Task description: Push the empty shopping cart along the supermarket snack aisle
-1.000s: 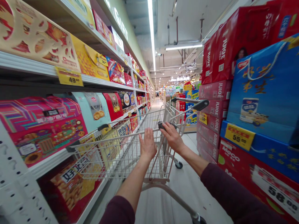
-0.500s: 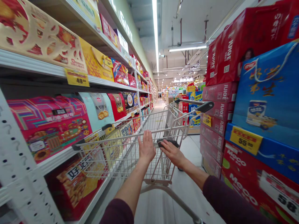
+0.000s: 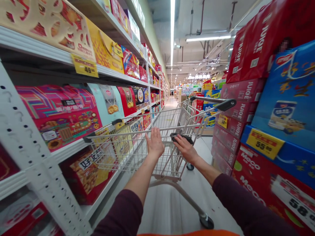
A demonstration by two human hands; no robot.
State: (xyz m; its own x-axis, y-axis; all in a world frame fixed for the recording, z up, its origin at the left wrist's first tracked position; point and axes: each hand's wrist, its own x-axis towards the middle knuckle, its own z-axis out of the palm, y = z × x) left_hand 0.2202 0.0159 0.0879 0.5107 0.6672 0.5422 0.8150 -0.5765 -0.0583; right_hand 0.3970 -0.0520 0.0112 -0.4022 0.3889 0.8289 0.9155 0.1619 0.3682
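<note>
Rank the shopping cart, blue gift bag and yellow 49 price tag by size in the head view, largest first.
1. Shopping cart
2. Blue gift bag
3. Yellow 49 price tag

Camera nearness leaves cart versus bag unsure.

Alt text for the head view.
A bare right hand rests on the black grip of a silver wire shopping cart, the left hand open beside it, in a supermarket aisle between white shelves of colourful boxes and stacked red cartons.

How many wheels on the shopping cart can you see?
2. One wheel is on the floor under the far right side of the cart. The other wheel is near the bottom of the view. More may be hidden.
</note>
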